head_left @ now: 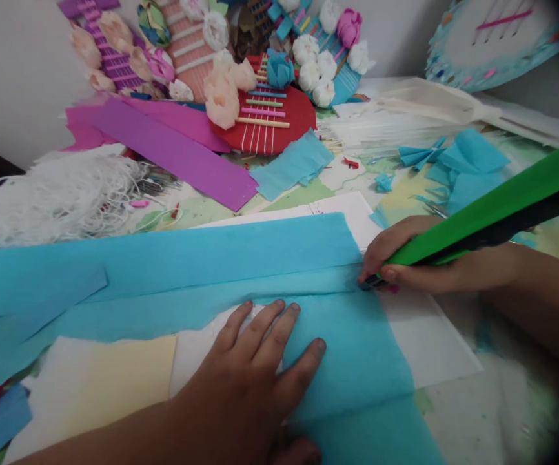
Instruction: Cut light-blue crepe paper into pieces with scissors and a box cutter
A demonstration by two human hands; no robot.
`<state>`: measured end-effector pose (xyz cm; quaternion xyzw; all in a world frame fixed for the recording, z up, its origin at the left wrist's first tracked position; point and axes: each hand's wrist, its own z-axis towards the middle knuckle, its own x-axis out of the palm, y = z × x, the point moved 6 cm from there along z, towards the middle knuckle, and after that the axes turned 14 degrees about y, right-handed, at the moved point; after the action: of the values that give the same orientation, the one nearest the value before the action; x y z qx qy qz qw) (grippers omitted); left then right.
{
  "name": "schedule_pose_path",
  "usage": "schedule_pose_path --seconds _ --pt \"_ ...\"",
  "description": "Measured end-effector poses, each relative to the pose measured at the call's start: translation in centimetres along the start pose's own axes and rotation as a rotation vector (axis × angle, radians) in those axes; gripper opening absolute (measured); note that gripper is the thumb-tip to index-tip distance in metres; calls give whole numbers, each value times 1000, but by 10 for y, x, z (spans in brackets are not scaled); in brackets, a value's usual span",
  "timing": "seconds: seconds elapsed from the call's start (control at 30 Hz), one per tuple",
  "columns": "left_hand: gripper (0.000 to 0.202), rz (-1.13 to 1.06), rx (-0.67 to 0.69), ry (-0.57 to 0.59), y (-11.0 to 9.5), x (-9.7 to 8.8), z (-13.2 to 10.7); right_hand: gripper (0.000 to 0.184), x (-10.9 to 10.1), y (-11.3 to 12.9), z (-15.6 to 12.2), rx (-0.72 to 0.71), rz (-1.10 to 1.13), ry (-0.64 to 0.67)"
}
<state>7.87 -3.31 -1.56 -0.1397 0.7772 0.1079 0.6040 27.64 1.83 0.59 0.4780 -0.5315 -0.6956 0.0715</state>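
Light-blue crepe paper [241, 252] lies in long overlapping layers, with a crease or edge running across it to its right side. My left hand [255, 374] presses flat on the paper and the white sheet under it, fingers spread, holding nothing. At the right edge of the blue paper, my right hand [405, 258] is closed round a green-and-black utility knife [492, 206]. The knife slants up to the right, its tip end down at the paper by the crease; the blade itself does not show. White paper [429, 336] lies beneath the blue layers.
Tangled white string [57, 194] is heaped at the left, near purple paper strips [173, 152]. Behind stands a red guitar-shaped craft [279, 116] among others with paper flowers. Blue paper scraps [468, 161] and a glue gun stick pile [405, 123] of clear rods lie right.
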Motion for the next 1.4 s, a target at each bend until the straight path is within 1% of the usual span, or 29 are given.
schedule_pose_path --seconds 0.07,0.17,0.3,0.37,0.47,0.63,0.9,1.07,1.2,1.23,1.3,1.37,1.4 --pt "74 3 9 9 1 1 0 9 0 2 1 8 -17 7" --pt "75 -5 -11 -7 1 1 0 9 0 4 1 21 -24 12" --pt "73 13 -25 -34 -2 3 1 11 -2 -3 -1 89 37 -18" --pt "73 14 -53 -44 -1 3 1 11 -2 -6 -2 110 80 -33" --pt "71 5 -69 -57 -2 4 0 9 -3 -7 -3 94 117 -38" --pt "67 -24 -81 -65 -1 4 1 8 -9 -4 -7 44 97 -104" --pt "65 -34 -89 -59 0 1 0 12 -6 -7 -8 64 12 -51" --pt "65 11 7 -39 -1 3 0 9 -2 0 -3 28 -20 -1" --pt "65 -15 -70 -60 1 1 0 9 1 -2 -1 51 24 6" --pt "66 -19 -75 -51 1 1 0 9 1 -4 -2 61 53 -12" --pt "71 -16 -33 -17 -1 1 0 10 -2 -7 -3 66 119 -82" --pt "72 -28 -1 11 -2 1 1 13 -8 -7 -4 43 190 -185" --pt "71 -36 -1 6 -2 0 0 15 -12 -7 -5 32 214 -252"
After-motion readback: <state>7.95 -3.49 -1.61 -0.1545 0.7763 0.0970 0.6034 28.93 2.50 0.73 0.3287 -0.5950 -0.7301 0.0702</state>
